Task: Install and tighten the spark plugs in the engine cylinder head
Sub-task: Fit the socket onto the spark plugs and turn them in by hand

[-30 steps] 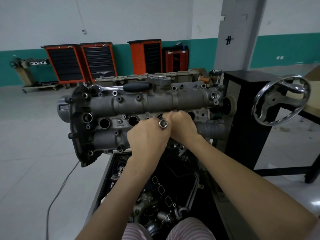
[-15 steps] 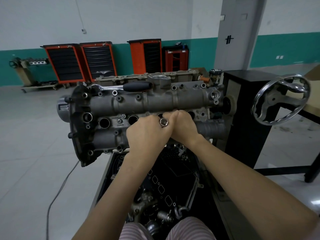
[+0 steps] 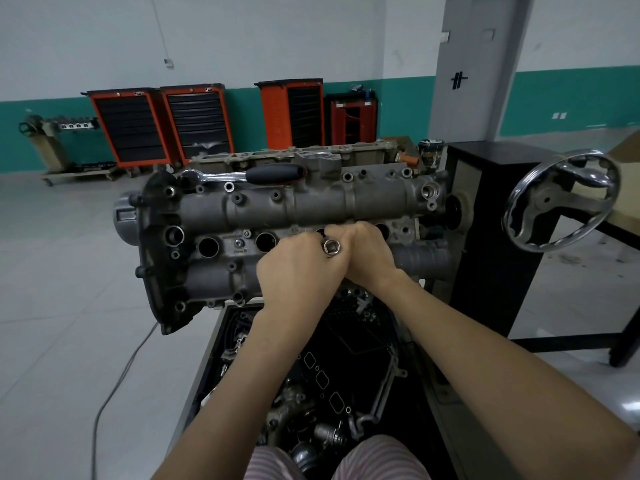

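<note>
The grey cast cylinder head (image 3: 291, 223) sits tilted on its stand, its face turned toward the camera, filling the centre from nine to three o'clock. A row of round plug wells runs across it; two at its left stand open and dark. A shiny socket (image 3: 331, 246), open end up, stands over the third well at centre. A ratchet (image 3: 249, 174) with black handle lies along the head's top edge, toward twelve o'clock.

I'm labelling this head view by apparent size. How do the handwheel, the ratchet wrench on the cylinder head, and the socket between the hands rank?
1. Handwheel, largest.
2. Ratchet wrench, long but slimmer, and farther away, so its true size is unsure.
3. Socket, clearly smallest; only its end shows.
</note>
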`<state>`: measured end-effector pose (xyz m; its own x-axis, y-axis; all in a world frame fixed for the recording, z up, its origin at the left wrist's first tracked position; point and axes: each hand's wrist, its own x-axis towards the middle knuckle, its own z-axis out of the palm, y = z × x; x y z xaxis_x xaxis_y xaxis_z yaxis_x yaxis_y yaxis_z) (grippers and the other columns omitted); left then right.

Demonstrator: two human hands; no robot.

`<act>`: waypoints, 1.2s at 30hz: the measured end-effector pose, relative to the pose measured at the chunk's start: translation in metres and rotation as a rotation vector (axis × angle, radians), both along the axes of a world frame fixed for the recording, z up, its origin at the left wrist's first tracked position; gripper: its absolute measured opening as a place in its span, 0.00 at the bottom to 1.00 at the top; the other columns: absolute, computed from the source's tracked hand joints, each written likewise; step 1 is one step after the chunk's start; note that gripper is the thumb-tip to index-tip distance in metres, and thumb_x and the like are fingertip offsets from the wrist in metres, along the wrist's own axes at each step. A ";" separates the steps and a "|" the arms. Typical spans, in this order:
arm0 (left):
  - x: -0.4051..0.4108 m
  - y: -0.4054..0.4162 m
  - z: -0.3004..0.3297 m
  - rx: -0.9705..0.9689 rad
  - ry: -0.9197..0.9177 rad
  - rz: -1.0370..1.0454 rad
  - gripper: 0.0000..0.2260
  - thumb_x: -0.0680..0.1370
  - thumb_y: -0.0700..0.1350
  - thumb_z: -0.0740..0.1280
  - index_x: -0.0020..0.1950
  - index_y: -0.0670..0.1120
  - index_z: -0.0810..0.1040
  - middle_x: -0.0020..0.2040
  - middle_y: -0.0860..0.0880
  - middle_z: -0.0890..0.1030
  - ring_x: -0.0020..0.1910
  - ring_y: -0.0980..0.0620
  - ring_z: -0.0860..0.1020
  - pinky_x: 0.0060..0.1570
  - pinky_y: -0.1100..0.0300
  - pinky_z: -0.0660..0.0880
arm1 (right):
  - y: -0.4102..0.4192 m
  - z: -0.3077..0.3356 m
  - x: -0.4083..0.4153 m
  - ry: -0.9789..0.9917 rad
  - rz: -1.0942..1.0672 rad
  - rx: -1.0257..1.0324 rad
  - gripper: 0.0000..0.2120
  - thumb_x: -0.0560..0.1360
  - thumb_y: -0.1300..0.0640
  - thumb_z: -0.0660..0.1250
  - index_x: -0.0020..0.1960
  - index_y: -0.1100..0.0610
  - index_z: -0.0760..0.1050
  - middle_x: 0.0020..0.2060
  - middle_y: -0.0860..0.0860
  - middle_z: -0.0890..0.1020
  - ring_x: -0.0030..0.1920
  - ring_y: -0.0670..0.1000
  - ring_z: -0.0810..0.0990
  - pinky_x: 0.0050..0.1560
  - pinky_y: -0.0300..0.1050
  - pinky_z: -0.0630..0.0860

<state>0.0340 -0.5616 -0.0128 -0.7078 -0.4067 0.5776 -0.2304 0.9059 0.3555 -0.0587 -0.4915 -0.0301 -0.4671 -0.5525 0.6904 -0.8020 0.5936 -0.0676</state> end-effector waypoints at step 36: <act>0.001 -0.003 0.006 0.003 -0.017 -0.077 0.08 0.75 0.49 0.61 0.40 0.49 0.63 0.33 0.53 0.64 0.35 0.51 0.65 0.26 0.60 0.53 | -0.003 -0.007 -0.010 0.013 -0.067 0.027 0.05 0.71 0.58 0.61 0.42 0.61 0.70 0.37 0.58 0.81 0.40 0.62 0.78 0.39 0.47 0.62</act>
